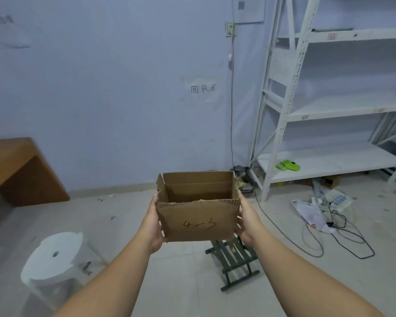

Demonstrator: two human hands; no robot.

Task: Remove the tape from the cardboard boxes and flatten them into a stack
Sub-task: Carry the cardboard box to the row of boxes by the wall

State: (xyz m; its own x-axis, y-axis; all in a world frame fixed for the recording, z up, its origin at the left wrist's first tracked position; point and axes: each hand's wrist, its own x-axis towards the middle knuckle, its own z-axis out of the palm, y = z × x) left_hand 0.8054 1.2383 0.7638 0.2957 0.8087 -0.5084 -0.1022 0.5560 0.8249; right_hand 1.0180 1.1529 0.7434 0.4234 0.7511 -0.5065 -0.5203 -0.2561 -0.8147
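Forearms reach forward from the lower edge of the view, and the left hand (pixel 152 223) and right hand (pixel 247 223) carry a small brown cardboard box marked "4-3" (pixel 198 216) between them, in the air above the floor. The fingers (pixel 154 199) of each hand lie almost straight along a side wall, so the box is pressed between the two palms rather than pinched; the far fingertips are hidden behind the cardboard. It is held upright with the open top tilted toward the camera, which seems meant to let the inside and the seams be checked. No tape shows on the near face or inside, and the underside cannot be seen. The box is not yet flattened, and no stack of flattened boxes is in view. Directly beneath stands a dark green folding stool (pixel 234 259), which could obstruct setting the box down. A white round plastic stool (pixel 53 259) stands to the left. Further off, black cables (pixel 343 236) and a crumpled plastic bag (pixel 311 213) clutter the floor on the right, a brown wooden bench (pixel 21 170) stands on the left, and white metal shelving (pixel 329 110) stands against the wall.
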